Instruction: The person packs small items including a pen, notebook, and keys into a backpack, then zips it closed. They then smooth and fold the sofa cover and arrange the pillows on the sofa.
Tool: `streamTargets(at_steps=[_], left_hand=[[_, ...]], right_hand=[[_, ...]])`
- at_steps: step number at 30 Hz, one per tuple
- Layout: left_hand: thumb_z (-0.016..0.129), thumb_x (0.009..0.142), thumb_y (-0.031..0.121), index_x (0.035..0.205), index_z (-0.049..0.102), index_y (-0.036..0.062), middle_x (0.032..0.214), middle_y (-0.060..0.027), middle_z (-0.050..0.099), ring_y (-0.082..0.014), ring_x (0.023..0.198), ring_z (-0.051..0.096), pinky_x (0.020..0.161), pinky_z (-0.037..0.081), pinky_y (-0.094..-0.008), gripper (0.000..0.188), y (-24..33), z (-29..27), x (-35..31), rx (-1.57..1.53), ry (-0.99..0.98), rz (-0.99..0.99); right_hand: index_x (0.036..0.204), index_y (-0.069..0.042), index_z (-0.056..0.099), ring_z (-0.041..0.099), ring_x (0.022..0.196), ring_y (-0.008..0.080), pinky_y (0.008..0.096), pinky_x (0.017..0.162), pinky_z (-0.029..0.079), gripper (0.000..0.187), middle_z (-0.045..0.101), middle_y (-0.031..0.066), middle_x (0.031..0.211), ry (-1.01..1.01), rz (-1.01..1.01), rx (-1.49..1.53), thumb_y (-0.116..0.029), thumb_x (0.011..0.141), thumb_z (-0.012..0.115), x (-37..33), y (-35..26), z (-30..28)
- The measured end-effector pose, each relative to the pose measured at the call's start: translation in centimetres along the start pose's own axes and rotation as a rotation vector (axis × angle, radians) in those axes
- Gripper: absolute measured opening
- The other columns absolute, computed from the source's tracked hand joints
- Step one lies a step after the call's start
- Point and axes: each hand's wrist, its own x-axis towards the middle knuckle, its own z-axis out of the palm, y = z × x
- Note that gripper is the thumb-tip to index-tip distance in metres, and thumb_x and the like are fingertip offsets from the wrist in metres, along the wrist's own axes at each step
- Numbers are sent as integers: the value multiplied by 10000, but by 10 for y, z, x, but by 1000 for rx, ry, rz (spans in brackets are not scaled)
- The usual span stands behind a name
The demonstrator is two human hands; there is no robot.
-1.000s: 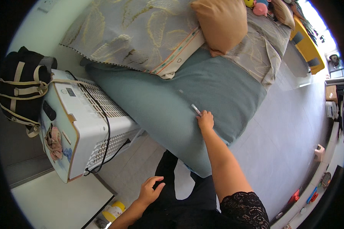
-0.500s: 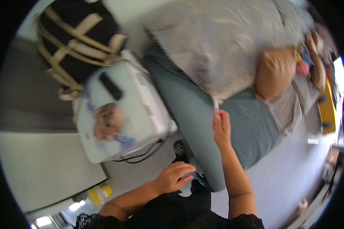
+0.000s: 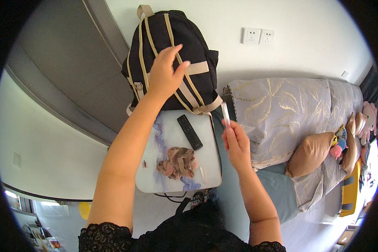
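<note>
At the far end of the tabletop, the backpack leans up near the wall, and I judge both hands against it. My left hand is the nearer: it is over the backpack's front, fingers and thumb spread, gripping nothing, though I cannot tell whether it touches the fabric. My right hand sits lower and to the right, thumb and fingers pinched around a slim white stick. The stick's long axis points away from the body, slightly left, its tip just beside the strap at the backpack's lower right. Nearer the body, the remote and crumpled cloth lie on the tabletop.
</note>
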Motion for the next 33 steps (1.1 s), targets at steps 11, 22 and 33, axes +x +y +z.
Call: streamTargets(at_steps=[11, 22, 33], left_hand=[[652, 752, 510, 1235, 558, 194, 1254, -60, 530, -283, 1300, 321, 1051, 64, -665, 585, -19, 36, 113, 901, -707, 59], [744, 639, 376, 881, 666, 133, 877, -23, 519, -247, 1025, 458, 1029, 116, -636, 352, 15, -5, 66, 519, -435, 317], [742, 666, 305, 922, 658, 115, 937, -31, 529, -258, 1035, 464, 1015, 133, -648, 329, 11, -9, 55, 447, -382, 394]], right_hand=[[1133, 9, 565, 516, 589, 58, 201, 544, 441, 268, 602, 43, 816, 37, 59, 181, -153, 926, 515, 141, -29, 12], [838, -48, 681, 653, 756, 267, 359, 685, 518, 254, 675, 119, 782, -324, -204, -1079, -252, 690, 714, 270, -122, 8], [1004, -72, 679, 642, 836, 272, 361, 731, 512, 327, 673, 146, 915, -618, 60, -1121, -187, 698, 692, 276, -77, 27]])
